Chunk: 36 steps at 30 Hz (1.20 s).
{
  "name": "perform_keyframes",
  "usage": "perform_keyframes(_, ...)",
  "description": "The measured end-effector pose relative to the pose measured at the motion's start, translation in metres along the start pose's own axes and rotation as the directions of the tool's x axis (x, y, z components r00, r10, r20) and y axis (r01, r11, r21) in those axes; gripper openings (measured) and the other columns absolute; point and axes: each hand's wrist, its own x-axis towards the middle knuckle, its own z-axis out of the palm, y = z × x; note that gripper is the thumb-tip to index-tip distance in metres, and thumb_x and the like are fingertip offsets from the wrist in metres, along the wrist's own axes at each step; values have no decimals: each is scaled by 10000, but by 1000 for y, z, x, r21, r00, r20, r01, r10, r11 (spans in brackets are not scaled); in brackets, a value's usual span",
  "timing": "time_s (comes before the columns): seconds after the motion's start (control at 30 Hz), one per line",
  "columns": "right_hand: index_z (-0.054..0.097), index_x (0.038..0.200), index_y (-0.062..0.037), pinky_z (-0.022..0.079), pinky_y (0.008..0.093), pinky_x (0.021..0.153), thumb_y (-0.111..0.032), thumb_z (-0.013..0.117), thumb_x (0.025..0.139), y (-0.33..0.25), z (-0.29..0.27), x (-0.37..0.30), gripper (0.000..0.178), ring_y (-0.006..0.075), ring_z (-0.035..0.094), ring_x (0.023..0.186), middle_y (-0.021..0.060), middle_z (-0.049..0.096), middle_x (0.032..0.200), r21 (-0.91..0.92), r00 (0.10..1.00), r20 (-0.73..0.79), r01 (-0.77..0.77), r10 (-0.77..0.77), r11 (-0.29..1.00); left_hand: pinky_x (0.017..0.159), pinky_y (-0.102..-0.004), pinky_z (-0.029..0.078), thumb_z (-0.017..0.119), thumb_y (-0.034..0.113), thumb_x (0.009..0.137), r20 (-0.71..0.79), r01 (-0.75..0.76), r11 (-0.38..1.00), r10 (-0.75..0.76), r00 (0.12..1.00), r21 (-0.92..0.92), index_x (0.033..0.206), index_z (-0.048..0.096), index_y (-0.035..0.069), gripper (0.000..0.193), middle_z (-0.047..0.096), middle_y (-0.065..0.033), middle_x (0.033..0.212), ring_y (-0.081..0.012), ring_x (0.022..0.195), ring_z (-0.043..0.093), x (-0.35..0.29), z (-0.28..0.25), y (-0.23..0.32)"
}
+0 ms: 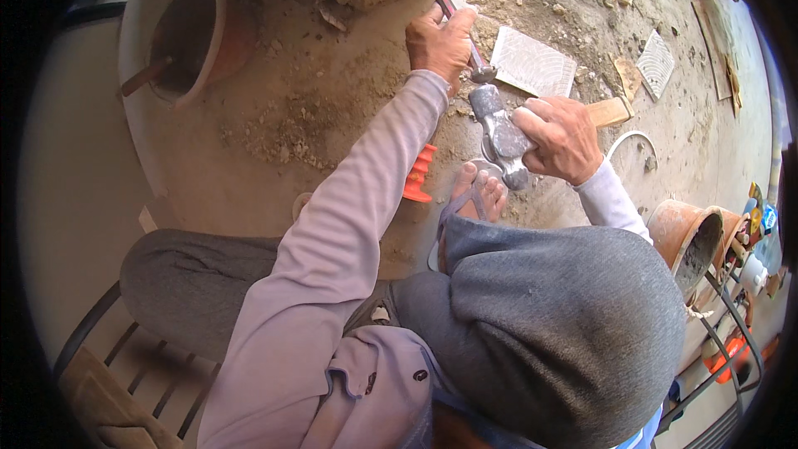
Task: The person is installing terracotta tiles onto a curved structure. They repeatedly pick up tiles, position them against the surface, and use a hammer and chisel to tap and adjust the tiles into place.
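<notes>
My left hand point(440, 43) is wrapped round a long metal chisel point(476, 58). The chisel slants up and away, its tip at a rough, broken edge at the top of the view. Its flattened striking end points back toward me. In my right hand point(564, 137) is a hammer point(504, 135), gripped close under its dusty steel head. The wooden handle point(611, 112) sticks out to the right past my fist. One hammer face sits just below the chisel's end, with a small gap between them. My sandalled foot point(480, 191) is directly beneath the hammer head.
Rubble and dust point(291, 129) cover the floor. A ridged-back tile piece point(534, 62) lies beyond the hammer, another tile piece point(656, 65) farther right. A bucket point(212, 50) with a stick stands left; a mortar-stained bucket point(665, 237) lies right. An orange plastic piece point(420, 175) is under my left forearm.
</notes>
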Motion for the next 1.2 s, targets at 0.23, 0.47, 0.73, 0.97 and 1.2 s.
perform_keyframes(0.23, 528, 832, -119, 452, 359, 573, -189, 661, 532, 5, 2, 1, 336, 226, 569, 670, 32, 501, 734, -6, 998, -57, -8, 7, 1000, 451, -300, 427, 663, 120, 757, -9, 15, 999, -15, 1000, 44, 709, 595, -2, 148, 533, -10, 628, -99, 542, 481, -7, 2, 10)
perform_keyframes(0.47, 538, 824, -109, 451, 365, 554, -184, 646, 530, 10, 5, -4, 323, 235, 572, 647, 41, 531, 739, 0, 998, -32, -60, 60, 998, 464, -296, 427, 674, 116, 763, -49, 12, 1000, -12, 999, 0, 768, 619, -19, 146, 554, -24, 657, -106, 556, 496, 0, 3, 0)
perform_keyframes(0.73, 525, 804, -97, 452, 366, 544, -152, 623, 520, 9, 7, -7, 306, 247, 568, 638, 50, 513, 719, 50, 998, -44, -45, 47, 998, 436, -302, 416, 660, 91, 774, -38, 37, 996, -40, 998, -82, 777, 620, -16, 114, 550, -21, 643, -104, 524, 483, -4, 7, 14)
perform_keyframes(0.97, 494, 773, -82, 439, 377, 528, -112, 603, 540, 3, 10, -10, 258, 264, 561, 617, 62, 500, 674, 163, 979, -145, -119, 143, 979, 455, -300, 413, 657, 91, 777, -36, 67, 996, -69, 997, -62, 732, 603, 7, 109, 527, 0, 619, -88, 557, 491, -6, 11, 15)
perform_keyframes(1.2, 482, 753, -77, 425, 387, 508, -92, 586, 559, 5, 12, -7, 221, 284, 545, 594, 74, 490, 653, 167, 970, -187, -124, 155, 978, 454, -293, 394, 663, 102, 772, -81, 101, 993, -106, 991, -65, 719, 606, 1, 127, 518, 1, 615, -90, 557, 493, 1, 9, 18)
